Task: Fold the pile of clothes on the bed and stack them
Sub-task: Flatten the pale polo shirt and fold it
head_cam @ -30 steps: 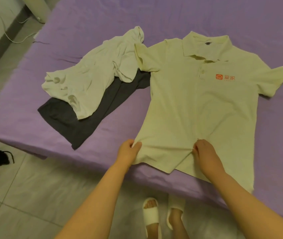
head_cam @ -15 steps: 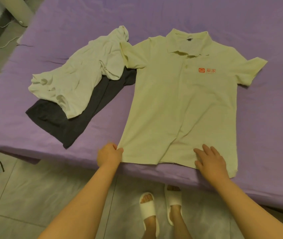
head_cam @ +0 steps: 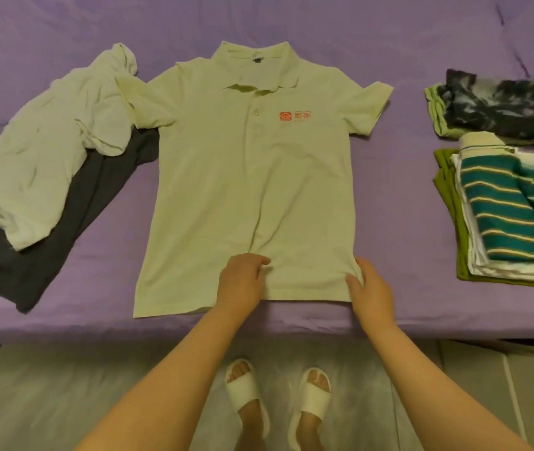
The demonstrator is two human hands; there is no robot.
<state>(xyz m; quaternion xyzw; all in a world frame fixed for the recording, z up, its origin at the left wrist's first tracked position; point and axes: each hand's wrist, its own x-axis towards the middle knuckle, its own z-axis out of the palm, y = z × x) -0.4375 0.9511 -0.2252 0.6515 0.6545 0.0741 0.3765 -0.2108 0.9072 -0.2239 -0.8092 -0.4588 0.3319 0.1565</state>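
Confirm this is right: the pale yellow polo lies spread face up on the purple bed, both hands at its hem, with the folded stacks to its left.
Not quite. In the head view the folded stacks lie to the right of the pale yellow polo; unfolded clothes are on its left. The rest holds: left hand and right hand at its hem on the purple bed.

Bed [head_cam: 389, 34] covered by a purple sheet, mildly creased, near edge running along the floor [head_cam: 47, 402] side at 6 o'clock. At centre: pale yellow polo shirt [head_cam: 252, 190], flat, front up, collar toward 12 o'clock. At 9 o'clock: dark grey garment [head_cam: 73, 229] spread on the sheet, rumpled white garment [head_cam: 47, 157] lying over it, its upper part touching the polo's sleeve. At 3 o'clock: folded stack with a teal striped shirt [head_cam: 513, 219] on top. At 2 o'clock: a smaller folded stack topped by a dark mottled garment [head_cam: 499, 109].
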